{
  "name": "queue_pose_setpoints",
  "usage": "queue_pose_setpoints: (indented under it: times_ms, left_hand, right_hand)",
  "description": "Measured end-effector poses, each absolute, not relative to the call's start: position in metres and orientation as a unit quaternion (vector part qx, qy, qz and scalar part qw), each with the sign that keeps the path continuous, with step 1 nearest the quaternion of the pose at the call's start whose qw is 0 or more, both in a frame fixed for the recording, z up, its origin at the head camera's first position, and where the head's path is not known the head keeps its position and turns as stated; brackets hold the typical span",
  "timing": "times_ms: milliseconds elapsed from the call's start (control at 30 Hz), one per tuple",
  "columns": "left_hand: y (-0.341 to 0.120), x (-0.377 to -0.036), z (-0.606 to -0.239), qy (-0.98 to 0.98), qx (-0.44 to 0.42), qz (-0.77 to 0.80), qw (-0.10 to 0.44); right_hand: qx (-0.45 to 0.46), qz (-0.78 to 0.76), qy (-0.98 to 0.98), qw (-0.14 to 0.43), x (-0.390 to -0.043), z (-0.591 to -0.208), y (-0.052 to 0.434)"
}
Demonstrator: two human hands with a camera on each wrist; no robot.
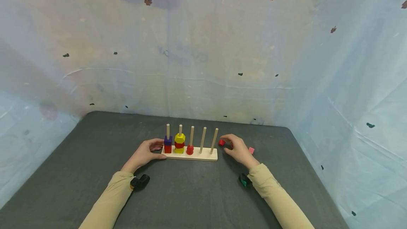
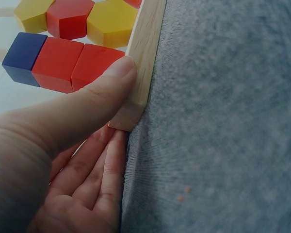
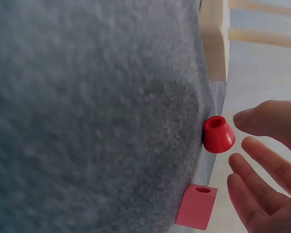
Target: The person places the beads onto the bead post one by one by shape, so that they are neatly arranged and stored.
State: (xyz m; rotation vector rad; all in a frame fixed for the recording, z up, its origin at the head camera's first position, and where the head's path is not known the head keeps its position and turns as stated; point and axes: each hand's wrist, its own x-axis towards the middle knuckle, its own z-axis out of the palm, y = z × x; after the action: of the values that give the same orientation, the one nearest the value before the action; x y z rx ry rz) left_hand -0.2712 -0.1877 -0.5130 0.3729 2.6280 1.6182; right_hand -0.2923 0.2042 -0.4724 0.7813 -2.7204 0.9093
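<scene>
Left hand laid at left end of wooden peg base on desk; thumb pressed on base edge, fingers straight beneath. Right hand held loosely spread, nothing gripped, beside red cone bead. Pink block near; farther red piece hidden behind fingers.

Small red cone bead — seemingly tipped — beside wooden base
</scene>
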Motion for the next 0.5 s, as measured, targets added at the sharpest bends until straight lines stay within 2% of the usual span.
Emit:
queue_pose_setpoints:
  times_ms: [167,500]
  left_hand:
    - [-0.187,-0.271,-0.514,0.847,0.117,0.518,0.018]
    - [-0.189,-0.272,-0.513,0.845,0.118,0.522,0.018]
  right_hand:
    - [0.259,0.269,-0.926,0.06,-0.3,-0.473,0.202]
    - [0.268,0.239,-0.932,0.049,-0.308,-0.474,0.199]
